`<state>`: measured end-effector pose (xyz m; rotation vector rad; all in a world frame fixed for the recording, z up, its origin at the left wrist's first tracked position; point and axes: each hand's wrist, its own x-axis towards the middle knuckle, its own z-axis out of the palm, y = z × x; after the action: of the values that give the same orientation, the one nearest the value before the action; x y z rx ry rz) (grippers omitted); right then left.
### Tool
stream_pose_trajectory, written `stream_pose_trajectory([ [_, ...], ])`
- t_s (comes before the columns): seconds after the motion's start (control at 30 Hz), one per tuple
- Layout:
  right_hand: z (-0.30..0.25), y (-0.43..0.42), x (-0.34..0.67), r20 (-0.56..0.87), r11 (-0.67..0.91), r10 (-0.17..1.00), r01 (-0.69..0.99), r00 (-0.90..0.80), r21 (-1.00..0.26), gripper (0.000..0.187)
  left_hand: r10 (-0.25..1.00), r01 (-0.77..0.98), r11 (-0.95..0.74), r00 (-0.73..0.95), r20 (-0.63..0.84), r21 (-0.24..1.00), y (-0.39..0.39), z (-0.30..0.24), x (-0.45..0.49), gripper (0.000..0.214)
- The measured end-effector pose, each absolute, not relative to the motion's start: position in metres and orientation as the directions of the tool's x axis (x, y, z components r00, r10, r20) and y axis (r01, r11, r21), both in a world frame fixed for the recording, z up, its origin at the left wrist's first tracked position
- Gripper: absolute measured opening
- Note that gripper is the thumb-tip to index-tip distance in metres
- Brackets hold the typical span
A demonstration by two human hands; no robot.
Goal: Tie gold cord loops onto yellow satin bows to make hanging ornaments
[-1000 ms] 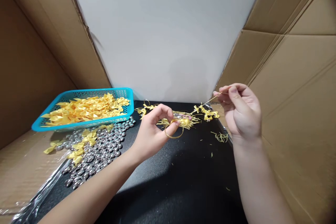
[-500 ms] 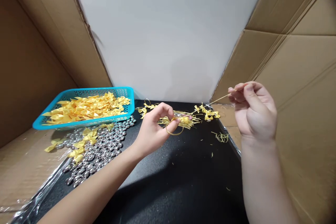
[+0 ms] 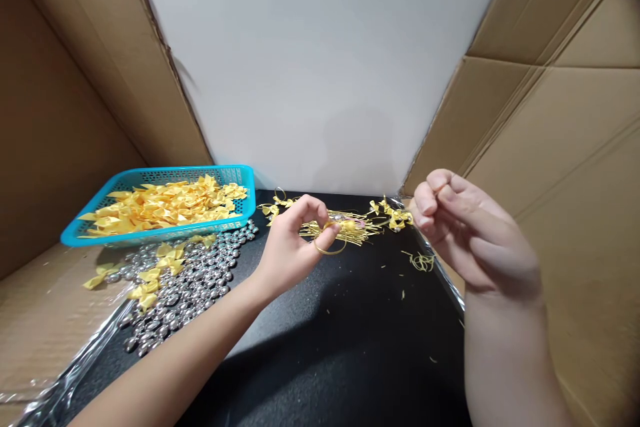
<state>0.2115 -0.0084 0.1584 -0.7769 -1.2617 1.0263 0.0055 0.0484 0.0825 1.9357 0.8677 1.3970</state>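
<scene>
My left hand (image 3: 293, 240) is above the black table, thumb and index finger pinching a small yellow ribbon bow (image 3: 345, 226). A loop of thin gold cord (image 3: 331, 252) hangs below those fingers. To the right, my right hand (image 3: 467, 230) is raised with thumb and fingertips pressed together. Whether a cord end sits in that pinch is too small to make out. Behind my left hand lies a bundle of cut gold cords (image 3: 360, 235). Several finished bows with beads and cord (image 3: 400, 217) lie near the back right edge.
A blue basket (image 3: 70, 235) of yellow bows stands at the left. Silver beads (image 3: 195, 287) spread in front of it, with some loose bows (image 3: 170, 260) on top. Cord scraps (image 3: 421, 261) lie at the right. Cardboard walls (image 3: 565, 133) and a white panel (image 3: 320, 60) enclose the table.
My right hand has moved left and slightly down, its fingers curling inward. The cord that stretched taut between the hands no longer shows as a straight line. My left hand stays nearly still.
</scene>
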Motion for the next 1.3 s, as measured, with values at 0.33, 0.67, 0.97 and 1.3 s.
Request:
stream_pose_trajectory([
  [0.33,0.158,-0.019,0.204,0.469,0.441,0.883,-0.293,-0.027,-0.848,0.018,0.767,0.187,-0.640,0.219,0.604,0.745,0.059,0.077,0.004,0.019],
  [0.67,0.160,-0.041,0.187,0.534,0.507,0.844,-0.258,-0.042,-0.822,0.008,0.740,0.226,-0.672,0.183,0.647,0.705,0.066,0.074,0.001,0.019],
  [0.97,0.161,-0.054,0.186,0.518,0.476,0.853,-0.304,-0.068,-0.825,0.008,0.759,0.189,-0.651,0.161,0.631,0.735,0.075,0.070,0.000,0.020],
  [1.3,0.162,-0.056,0.186,0.496,0.470,0.867,-0.251,-0.048,-0.846,0.011,0.769,0.158,-0.639,0.162,0.619,0.753,0.080,0.065,-0.001,0.020],
])
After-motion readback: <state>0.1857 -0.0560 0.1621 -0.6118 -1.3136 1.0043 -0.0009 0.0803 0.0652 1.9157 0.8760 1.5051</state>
